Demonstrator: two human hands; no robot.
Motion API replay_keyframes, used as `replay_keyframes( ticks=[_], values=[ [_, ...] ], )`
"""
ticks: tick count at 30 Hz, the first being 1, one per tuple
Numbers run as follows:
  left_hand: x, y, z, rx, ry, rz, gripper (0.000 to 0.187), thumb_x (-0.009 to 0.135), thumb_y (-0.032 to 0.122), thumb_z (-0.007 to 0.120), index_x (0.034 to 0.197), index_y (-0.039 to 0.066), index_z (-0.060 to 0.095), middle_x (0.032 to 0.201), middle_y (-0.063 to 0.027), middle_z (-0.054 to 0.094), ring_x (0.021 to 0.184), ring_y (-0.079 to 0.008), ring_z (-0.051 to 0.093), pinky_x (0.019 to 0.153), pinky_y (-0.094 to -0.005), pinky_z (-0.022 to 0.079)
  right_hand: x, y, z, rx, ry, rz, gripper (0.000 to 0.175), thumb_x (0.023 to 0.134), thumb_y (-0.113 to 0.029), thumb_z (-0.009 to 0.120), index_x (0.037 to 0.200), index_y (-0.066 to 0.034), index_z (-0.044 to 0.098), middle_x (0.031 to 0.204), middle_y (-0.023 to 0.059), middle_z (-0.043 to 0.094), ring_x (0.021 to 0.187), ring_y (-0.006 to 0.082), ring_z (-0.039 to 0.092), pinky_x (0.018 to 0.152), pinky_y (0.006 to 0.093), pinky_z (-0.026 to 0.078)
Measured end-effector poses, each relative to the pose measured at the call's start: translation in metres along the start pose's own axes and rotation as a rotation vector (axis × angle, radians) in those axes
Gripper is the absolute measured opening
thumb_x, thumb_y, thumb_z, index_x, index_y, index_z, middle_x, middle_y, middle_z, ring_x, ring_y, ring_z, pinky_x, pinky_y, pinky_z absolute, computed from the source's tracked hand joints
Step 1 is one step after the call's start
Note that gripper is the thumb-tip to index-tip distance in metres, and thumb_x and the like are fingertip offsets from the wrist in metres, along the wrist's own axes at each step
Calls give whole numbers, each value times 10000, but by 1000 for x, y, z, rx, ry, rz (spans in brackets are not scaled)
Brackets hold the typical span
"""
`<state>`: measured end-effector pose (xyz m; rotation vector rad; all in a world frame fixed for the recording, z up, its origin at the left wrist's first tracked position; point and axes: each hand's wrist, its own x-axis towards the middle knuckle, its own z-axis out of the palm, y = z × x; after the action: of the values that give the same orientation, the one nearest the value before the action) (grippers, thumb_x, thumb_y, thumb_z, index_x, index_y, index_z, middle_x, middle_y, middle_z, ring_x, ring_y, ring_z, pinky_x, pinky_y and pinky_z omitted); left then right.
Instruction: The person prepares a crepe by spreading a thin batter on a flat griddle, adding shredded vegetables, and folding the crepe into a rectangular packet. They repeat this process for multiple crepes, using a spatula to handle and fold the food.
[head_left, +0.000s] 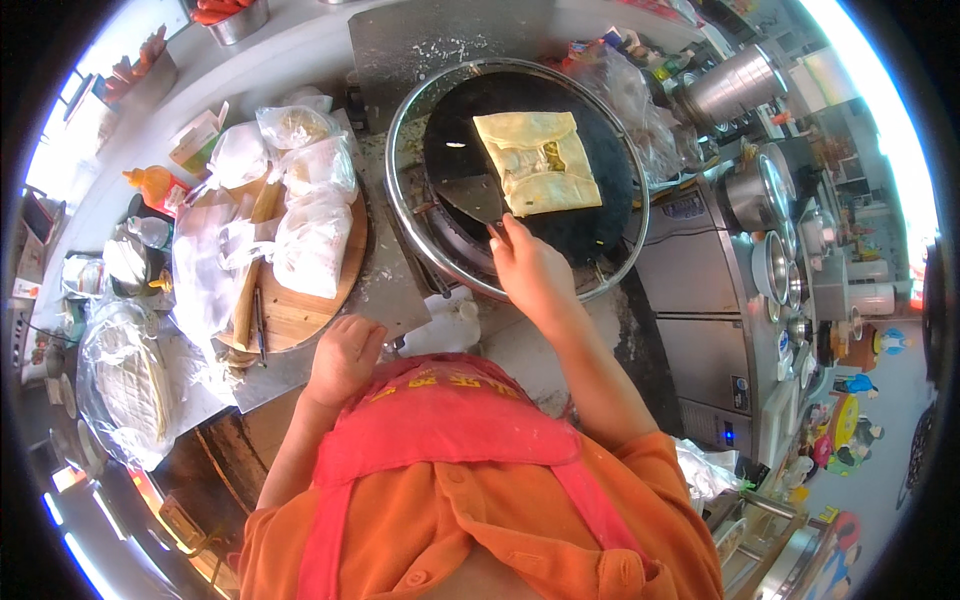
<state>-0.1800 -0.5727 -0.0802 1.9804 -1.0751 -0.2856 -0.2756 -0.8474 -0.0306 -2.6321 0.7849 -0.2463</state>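
Note:
My right hand (536, 270) grips the handle of a wide metal spatula (472, 196). Its blade lies over the left part of a round black griddle (600, 232), beside a folded flatbread (536, 199). The bread is squarish, its edges turned in around a gap where pale and dark green filling shows. A metal ring (391, 176) surrounds the griddle. My left hand (346, 356) is curled near the counter's front edge, below the round wooden board (330, 304), with no object visible in it.
On the board are tied plastic bags of food (311, 240), a rolling pin (246, 300) and a black pen-like stick (260, 326). An orange squeeze bottle (157, 189) stands beyond them. Wrapped flat sheets (131, 375) lie left. A steel cabinet (697, 262) and pots (757, 191) stand right.

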Motion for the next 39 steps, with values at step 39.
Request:
replay_keyframes(
  ticks=[39],
  values=[
    [40, -27, 5, -133, -141, 217, 69, 841, 74, 671, 860, 20, 632, 808, -162, 619, 800, -388, 599, 699, -455, 490, 76, 3, -37, -367, -278, 311, 303, 978, -300, 467, 1124, -100, 643, 1033, 181, 708, 987, 372, 678, 824, 474, 532]
  ],
)
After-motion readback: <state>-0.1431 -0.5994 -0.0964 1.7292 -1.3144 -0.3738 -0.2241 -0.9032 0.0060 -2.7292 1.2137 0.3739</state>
